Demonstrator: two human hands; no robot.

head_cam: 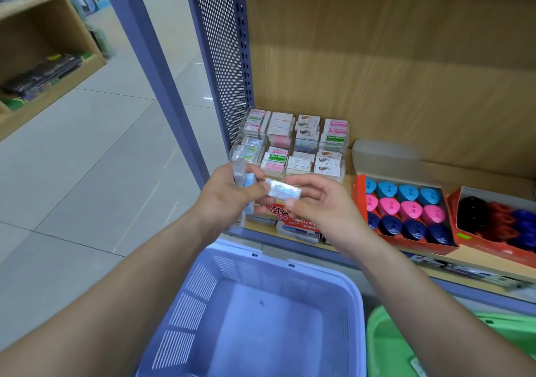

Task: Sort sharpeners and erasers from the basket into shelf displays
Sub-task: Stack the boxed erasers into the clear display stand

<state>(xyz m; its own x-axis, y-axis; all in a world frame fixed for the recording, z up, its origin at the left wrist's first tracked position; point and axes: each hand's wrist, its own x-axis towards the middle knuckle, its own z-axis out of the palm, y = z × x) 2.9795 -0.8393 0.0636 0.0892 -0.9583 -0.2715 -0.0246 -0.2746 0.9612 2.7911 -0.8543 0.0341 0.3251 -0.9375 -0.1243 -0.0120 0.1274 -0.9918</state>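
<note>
Pinches small white-and-blue wrapped eraser [283,192] in right hand [322,206], long axis left to right. Grips more wrapped erasers [242,178] in left hand [229,194]. Calls for forward reach: clear acrylic compartment display [290,142] just beyond, lilac plastic basket [185,304] below.

wood shelf [478,178] | left: clear eraser display [293,141] | in front: hard-eraser box [301,223] | right: red sharpener box [420,246], 2nd red box [493,249] just beside

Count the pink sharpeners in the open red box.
4 pink sharpeners, side by side in the red box's middle row. The leftmost is partly hidden by the box wall.
</note>
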